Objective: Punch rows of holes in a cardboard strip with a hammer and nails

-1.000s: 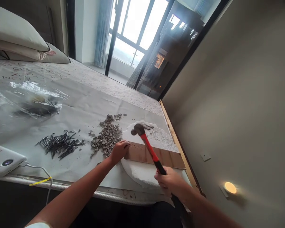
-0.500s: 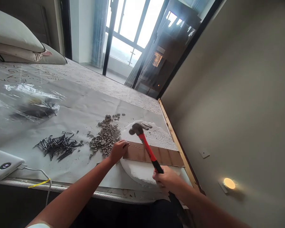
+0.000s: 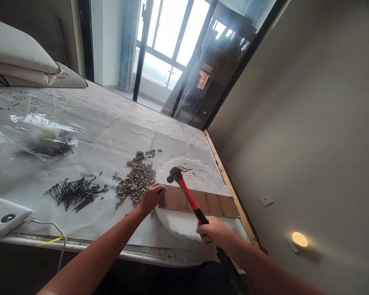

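My right hand (image 3: 214, 231) is wrapped round the handle of a claw hammer (image 3: 190, 196) with a red and black grip. Its dark metal head is raised over a brown wooden board (image 3: 199, 200). At the board's left end my left hand (image 3: 152, 198) is closed, fingertips pinched together by the corner; whatever is between them is too small to make out. Small dots run along the upper left part of the board. Underneath lies a white foam slab (image 3: 180, 225) with a rough, crumbly edge.
Grey gravel (image 3: 137, 178) is heaped left of the board, and a pile of dark nails (image 3: 76, 190) lies farther left. Behind them sits a clear plastic bag (image 3: 46, 137). A white power bank (image 3: 7, 215) with a cable is at the near left. A wooden strip (image 3: 223, 170) borders the wall.
The hammer head has come down slightly and shifted a little left. My left hand stays at the board's corner. The view has tilted slightly.
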Motion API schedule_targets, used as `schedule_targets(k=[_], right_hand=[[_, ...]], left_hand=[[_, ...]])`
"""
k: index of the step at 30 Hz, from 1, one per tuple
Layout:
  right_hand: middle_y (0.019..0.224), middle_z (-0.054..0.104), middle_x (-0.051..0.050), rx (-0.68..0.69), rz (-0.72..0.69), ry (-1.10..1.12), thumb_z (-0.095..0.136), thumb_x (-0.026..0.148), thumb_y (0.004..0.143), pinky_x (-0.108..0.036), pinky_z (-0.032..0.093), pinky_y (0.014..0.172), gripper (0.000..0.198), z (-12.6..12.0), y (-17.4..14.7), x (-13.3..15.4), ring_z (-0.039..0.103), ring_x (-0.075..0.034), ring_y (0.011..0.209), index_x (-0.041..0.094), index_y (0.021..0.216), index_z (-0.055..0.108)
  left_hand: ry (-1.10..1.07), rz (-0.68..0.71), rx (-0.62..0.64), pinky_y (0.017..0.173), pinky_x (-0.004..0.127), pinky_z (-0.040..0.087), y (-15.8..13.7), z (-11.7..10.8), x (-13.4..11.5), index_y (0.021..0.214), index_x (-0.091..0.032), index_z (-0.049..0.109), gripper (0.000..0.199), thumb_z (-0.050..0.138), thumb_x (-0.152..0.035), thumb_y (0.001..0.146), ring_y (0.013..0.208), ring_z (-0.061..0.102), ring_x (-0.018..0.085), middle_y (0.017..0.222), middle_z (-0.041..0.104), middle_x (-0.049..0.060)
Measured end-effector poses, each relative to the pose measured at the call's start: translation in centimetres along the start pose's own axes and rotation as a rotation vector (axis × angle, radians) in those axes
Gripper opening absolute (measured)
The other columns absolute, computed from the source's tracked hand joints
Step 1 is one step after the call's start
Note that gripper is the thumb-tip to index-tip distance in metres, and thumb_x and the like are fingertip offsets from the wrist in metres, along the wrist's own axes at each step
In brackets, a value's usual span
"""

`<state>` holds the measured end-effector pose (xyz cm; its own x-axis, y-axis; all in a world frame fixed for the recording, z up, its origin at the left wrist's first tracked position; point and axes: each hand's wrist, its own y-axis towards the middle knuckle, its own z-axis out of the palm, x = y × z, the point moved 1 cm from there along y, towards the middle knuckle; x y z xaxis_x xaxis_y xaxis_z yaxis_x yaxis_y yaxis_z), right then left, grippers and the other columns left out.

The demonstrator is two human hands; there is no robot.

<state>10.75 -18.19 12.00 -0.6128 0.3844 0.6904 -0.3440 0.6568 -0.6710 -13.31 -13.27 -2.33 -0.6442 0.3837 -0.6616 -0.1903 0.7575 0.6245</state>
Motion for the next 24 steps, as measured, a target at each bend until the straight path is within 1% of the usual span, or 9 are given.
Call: schedule_targets(k=[4,5,8,9,14,15,18,20,24], right_hand=[[0.042,0.031,0.011,-0.027,-0.138,0.087,0.049,0.015,0.069,-0.020,0.018,0.035,0.014,-0.41,-0.30,0.15,0.021,-0.005,0.035,0.022,0.068,0.037],[0.042,0.031,0.011,-0.033,-0.131,0.068,0.049,0.014,0.069,-0.020,0.017,0.036,0.014,-0.39,-0.25,0.04,0.022,-0.005,0.035,0.021,0.067,0.037],[0.041,0.031,0.010,-0.014,-0.021,-0.047,0.049,0.010,0.065,-0.020,0.017,0.036,0.017,-0.15,0.12,-0.51,0.024,-0.005,0.035,0.021,0.065,0.037],[0.041,0.031,0.010,-0.013,-0.006,-0.065,0.049,0.009,0.064,-0.020,0.018,0.036,0.017,-0.12,0.21,-0.61,0.024,-0.005,0.035,0.021,0.065,0.037],[0.043,0.031,0.010,-0.047,-0.129,0.047,0.050,0.014,0.067,-0.020,0.016,0.037,0.016,-0.36,0.10,-0.32,0.024,-0.005,0.036,0.021,0.068,0.036],[0.043,0.031,0.010,-0.042,-0.128,0.047,0.049,0.013,0.067,-0.020,0.016,0.037,0.015,-0.31,0.14,-0.31,0.024,-0.005,0.036,0.021,0.068,0.036],[0.042,0.030,0.010,-0.001,-0.053,-0.018,0.048,0.010,0.063,-0.020,0.016,0.037,0.016,0.04,0.45,-0.47,0.024,-0.005,0.036,0.021,0.065,0.036],[0.042,0.030,0.010,0.021,-0.031,-0.037,0.048,0.009,0.062,-0.020,0.017,0.037,0.016,0.17,0.53,-0.43,0.025,-0.005,0.036,0.021,0.065,0.036],[0.044,0.032,0.010,0.004,-0.137,0.039,0.049,0.014,0.066,-0.020,0.019,0.037,0.015,-0.06,0.13,0.03,0.024,-0.005,0.037,0.021,0.067,0.037]], left_hand=[[0.022,-0.010,-0.012,0.062,0.022,0.046,-0.10,0.03,-0.05,0.070,-0.018,0.064,0.016,0.055,-0.022,0.082,0.066,0.059,0.012,0.073,0.064,0.003],[0.032,-0.017,-0.015,0.061,0.022,0.046,-0.11,0.07,-0.10,0.070,-0.018,0.065,0.015,0.056,-0.022,0.082,0.065,0.059,0.012,0.072,0.064,0.003],[0.064,-0.037,-0.017,0.059,0.022,0.045,-0.14,0.24,-0.26,0.070,-0.019,0.065,0.015,0.056,-0.022,0.082,0.062,0.059,0.012,0.069,0.064,0.002],[0.071,-0.038,-0.015,0.059,0.022,0.045,-0.15,0.30,-0.31,0.070,-0.019,0.066,0.015,0.056,-0.022,0.082,0.063,0.059,0.012,0.070,0.064,0.002],[0.081,-0.027,-0.021,0.064,0.023,0.047,-0.08,0.54,-0.57,0.073,-0.020,0.066,0.015,0.055,-0.022,0.082,0.067,0.061,0.013,0.074,0.067,0.003],[0.080,-0.029,-0.025,0.064,0.023,0.047,-0.08,0.55,-0.60,0.073,-0.020,0.066,0.015,0.055,-0.022,0.082,0.067,0.061,0.013,0.074,0.067,0.003],[0.079,-0.040,-0.039,0.060,0.023,0.045,-0.17,0.50,-0.59,0.069,-0.019,0.065,0.017,0.054,-0.022,0.082,0.063,0.060,0.013,0.069,0.065,0.003],[0.079,-0.044,-0.046,0.058,0.023,0.045,-0.29,0.48,-0.54,0.068,-0.019,0.065,0.017,0.054,-0.022,0.082,0.062,0.059,0.013,0.068,0.065,0.003],[0.093,-0.047,-0.041,0.060,0.023,0.045,-0.35,0.52,-0.52,0.072,-0.019,0.066,0.016,0.054,-0.022,0.082,0.065,0.060,0.014,0.071,0.066,0.003]])
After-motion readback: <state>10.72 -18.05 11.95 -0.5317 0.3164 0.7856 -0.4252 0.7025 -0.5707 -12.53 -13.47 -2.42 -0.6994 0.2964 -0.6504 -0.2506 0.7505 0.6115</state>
